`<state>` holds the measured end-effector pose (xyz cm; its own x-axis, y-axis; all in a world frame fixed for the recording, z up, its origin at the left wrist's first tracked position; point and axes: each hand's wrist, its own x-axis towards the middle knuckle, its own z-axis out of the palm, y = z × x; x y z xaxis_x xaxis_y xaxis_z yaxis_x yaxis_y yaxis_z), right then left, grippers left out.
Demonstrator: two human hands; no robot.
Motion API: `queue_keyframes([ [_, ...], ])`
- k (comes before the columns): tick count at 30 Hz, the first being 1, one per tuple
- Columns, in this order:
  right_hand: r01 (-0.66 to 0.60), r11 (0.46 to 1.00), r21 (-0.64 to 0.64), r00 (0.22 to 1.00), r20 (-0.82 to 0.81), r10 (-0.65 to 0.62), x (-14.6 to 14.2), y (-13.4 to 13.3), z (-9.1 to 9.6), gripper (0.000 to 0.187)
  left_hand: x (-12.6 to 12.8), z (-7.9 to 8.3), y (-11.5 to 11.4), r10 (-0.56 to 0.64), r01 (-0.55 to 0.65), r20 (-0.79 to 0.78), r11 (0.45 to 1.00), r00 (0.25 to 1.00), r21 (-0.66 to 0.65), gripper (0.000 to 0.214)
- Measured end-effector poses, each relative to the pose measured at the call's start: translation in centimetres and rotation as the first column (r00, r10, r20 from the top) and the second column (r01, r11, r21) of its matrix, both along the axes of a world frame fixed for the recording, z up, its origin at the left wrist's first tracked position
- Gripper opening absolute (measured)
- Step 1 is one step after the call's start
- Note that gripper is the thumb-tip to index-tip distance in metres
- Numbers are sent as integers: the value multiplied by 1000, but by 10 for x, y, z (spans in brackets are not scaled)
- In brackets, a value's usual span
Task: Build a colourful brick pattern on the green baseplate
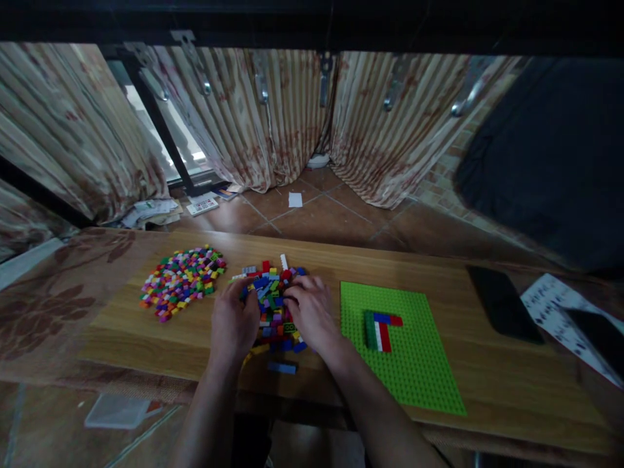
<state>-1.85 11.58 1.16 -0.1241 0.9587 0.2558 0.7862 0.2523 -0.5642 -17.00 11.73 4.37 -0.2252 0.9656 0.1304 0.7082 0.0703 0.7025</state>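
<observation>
A mixed pile of toy building bricks (270, 289) lies on the wooden board between my two hands. My left hand (234, 318) rests at the pile's left side, its thumb and fingers apart and curved around the edge bricks. From the right, my right hand (312, 311) reaches over the bricks with bent fingers, a gap showing between thumb and forefinger. Some fingertips are hidden among the bricks, and no brick is plainly held. To the right lies a green baseplate (419, 351) bearing joined bricks (383, 331) in green, white, red and blue. A blue-grey long brick (281, 368) lies nearest me.
A heap of smaller colourful bricks (182, 279) sits on the left of the wooden board (160, 344). At the right are a dark flat slab (504, 303), a printed sheet (550, 305) and a black phone-like object (597, 338). A clear plastic container (117, 411) is on the floor.
</observation>
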Motion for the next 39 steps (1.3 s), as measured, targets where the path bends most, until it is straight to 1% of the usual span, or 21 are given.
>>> queue_keyframes([
  [5,7,1000,10,1000,-9,-7,1,2,-1,8,1,0,1,0,1,-4,1000,1000,11,35],
  [10,-3,1000,10,1000,-9,3,1,2,-1,10,2,0,1,-8,8,14,1000,1000,15,36],
  [18,-4,1000,10,997,79,3,4,4,1,11,1,2,-1,0,0,20,1000,1000,-11,36],
  [23,-18,1000,0,996,90,18,5,2,3,11,2,1,0,-2,3,27,999,1000,-34,38],
  [28,-9,1000,2,997,75,9,6,4,0,10,6,3,0,-9,10,24,999,1000,-39,37],
  [33,-13,999,35,998,58,11,6,6,-3,11,9,5,-1,-21,22,28,999,999,-47,36],
  [39,-2,999,42,1000,12,1,4,7,-4,12,7,1,0,-32,34,82,999,996,-22,35],
])
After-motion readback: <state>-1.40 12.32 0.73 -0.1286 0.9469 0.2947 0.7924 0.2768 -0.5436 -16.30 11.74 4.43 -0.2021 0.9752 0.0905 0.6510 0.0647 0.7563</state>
